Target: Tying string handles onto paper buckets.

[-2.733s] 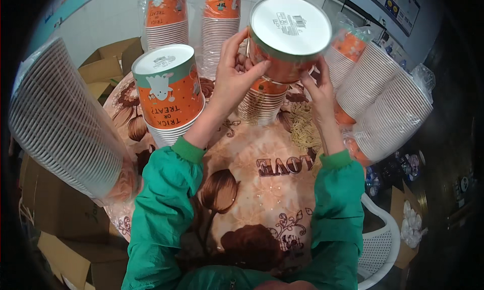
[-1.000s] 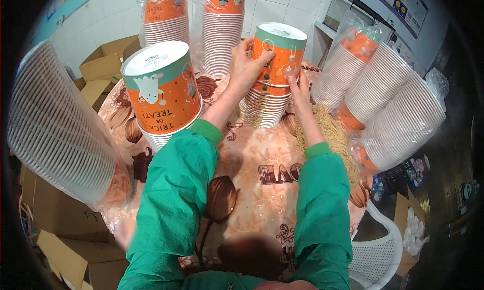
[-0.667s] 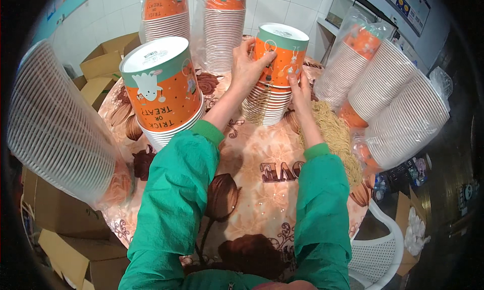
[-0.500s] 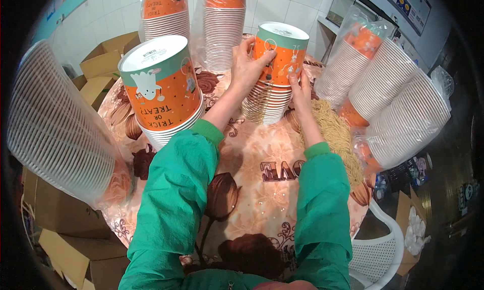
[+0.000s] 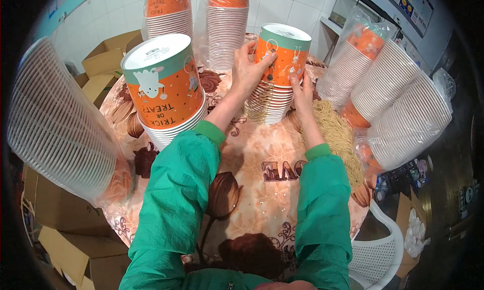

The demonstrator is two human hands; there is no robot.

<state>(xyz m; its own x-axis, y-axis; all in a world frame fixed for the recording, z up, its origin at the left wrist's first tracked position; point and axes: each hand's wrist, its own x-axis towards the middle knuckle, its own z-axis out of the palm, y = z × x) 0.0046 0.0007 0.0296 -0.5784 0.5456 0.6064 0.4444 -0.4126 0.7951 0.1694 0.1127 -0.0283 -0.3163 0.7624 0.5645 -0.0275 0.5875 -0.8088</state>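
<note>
An upside-down orange and green paper bucket (image 5: 283, 50) tops a nested stack (image 5: 269, 104) at the table's far middle. My left hand (image 5: 244, 76) grips its left side, thumb across the printed front. My right hand (image 5: 303, 96) holds its lower right side with the fingertips. Loops of tan cord hang over the white rims below it, mostly at the left. Beside my right wrist lies a bundle of tan cord (image 5: 333, 134). A second upside-down bucket stack (image 5: 161, 96), with a ghost print on its top bucket, stands left of my left forearm.
Plastic-wrapped bucket stacks stand at the back (image 5: 226, 35), at the far left (image 5: 60, 123) and lean at the right (image 5: 408, 121). Open cardboard boxes (image 5: 80, 249) sit at the left below the round, flower-patterned table (image 5: 267, 204). A white plastic chair (image 5: 375, 252) is at the lower right.
The whole view has shifted very slightly. Both hands keep the same hold on the top bucket, which has not visibly moved on its stack.
</note>
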